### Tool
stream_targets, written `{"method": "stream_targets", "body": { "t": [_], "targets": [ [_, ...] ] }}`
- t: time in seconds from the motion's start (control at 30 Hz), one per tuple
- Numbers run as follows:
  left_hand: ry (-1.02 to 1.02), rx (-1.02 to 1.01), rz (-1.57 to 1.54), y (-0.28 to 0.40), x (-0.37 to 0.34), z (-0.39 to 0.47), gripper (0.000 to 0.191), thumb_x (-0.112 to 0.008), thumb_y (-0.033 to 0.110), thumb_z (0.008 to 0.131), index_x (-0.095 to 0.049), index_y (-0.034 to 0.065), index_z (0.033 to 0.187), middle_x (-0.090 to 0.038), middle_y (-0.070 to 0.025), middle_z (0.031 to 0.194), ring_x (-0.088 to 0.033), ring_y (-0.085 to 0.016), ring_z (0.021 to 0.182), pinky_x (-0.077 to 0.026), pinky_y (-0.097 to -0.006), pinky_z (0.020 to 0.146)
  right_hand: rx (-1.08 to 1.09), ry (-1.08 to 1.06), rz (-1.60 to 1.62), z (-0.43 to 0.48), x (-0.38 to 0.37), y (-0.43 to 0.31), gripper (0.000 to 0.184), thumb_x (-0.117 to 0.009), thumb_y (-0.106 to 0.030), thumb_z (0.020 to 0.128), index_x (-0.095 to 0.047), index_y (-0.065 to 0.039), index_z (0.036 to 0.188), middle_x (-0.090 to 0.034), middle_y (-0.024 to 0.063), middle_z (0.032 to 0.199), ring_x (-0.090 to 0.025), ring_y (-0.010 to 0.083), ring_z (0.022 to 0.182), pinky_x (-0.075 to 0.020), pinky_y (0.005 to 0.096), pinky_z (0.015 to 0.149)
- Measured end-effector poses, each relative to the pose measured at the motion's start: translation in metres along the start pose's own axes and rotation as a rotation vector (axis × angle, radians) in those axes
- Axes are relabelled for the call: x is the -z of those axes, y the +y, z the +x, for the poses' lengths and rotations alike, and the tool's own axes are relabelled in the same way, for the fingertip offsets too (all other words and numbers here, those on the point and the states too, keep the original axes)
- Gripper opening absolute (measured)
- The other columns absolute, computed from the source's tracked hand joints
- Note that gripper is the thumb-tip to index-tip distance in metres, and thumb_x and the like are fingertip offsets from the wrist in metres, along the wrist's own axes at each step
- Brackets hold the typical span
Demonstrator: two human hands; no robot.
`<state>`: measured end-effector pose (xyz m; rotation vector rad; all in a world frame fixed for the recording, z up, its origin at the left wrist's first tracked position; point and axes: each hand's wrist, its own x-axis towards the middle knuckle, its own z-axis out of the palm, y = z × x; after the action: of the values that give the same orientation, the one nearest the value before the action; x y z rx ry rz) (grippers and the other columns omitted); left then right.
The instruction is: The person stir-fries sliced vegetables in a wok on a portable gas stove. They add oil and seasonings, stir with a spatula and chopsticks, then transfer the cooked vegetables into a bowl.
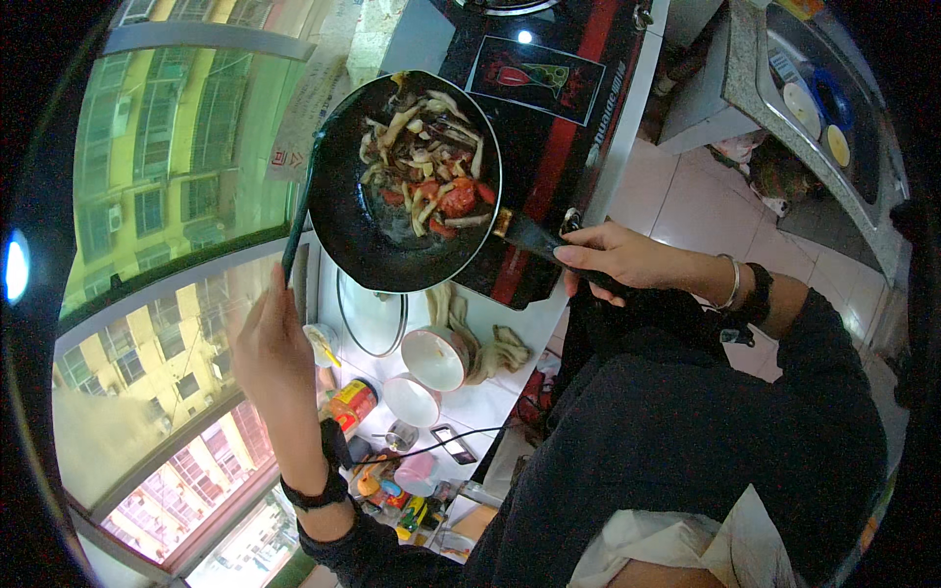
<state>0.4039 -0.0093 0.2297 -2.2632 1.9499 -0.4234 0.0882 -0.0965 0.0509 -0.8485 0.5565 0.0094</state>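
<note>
My right hand is closed around the black handle of a frying pan, held up over the cooktop. Inside the pan, browned mushroom-like strips lie with red pieces, probably tomato. My left hand grips a long, dark, thin utensil at the pan's left rim. The utensil's far end is unclear, so its kind cannot be told.
Below the pan are a glass lid, two white bowls, a cloth, a red-and-yellow jar and a phone. A black cooktop lies right of the pan, windows left, a sink at upper right.
</note>
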Motion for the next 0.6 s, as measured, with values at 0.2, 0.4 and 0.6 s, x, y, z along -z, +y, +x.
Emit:
{"method": "stream_targets", "body": {
  "t": [0.2, 0.4, 0.6],
  "targets": [
    [-0.095, -0.185, -0.228, 0.001, -0.040, 0.013, 0.030, -0.060, 0.008, 0.085, -0.064, 0.0148, 0.114, -0.066, -0.0102, 0.104, -0.066, -0.028, 0.073, -0.052, -0.0346, 0.062, -0.013, 0.002, -0.001, -0.001, 0.000, 0.000, 0.032, -0.042, -0.034, 0.099, -0.049, -0.003, 0.098, -0.061, 0.0096, 0.082, -0.051, 0.0078, 0.046, -0.0410, 0.0208, 0.037],
    [-0.232, -0.285, -0.141, -0.013, -0.001, -0.018, 0.036, -0.061, 0.001, 0.078, -0.066, 0.0128, 0.111, -0.066, -0.0100, 0.107, -0.064, -0.026, 0.068, -0.052, -0.0338, 0.065, 0.023, 0.044, 0.001, -0.002, -0.001, 0.002, 0.040, -0.045, -0.038, 0.097, -0.054, 0.001, 0.097, -0.063, 0.0084, 0.085, -0.050, 0.0082, 0.045, -0.0432, 0.0229, 0.038],
    [-0.296, -0.249, -0.041, -0.008, 0.034, -0.041, 0.039, -0.061, 0.000, 0.075, -0.066, 0.0121, 0.112, -0.066, -0.0107, 0.106, -0.064, -0.024, 0.067, -0.051, -0.0319, 0.060, 0.009, 0.027, 0.009, 0.000, -0.001, 0.001, 0.032, -0.043, -0.032, 0.099, -0.050, -0.001, 0.100, -0.062, 0.0102, 0.082, -0.051, 0.0083, 0.044, -0.0389, 0.0207, 0.035]
  ]
}}
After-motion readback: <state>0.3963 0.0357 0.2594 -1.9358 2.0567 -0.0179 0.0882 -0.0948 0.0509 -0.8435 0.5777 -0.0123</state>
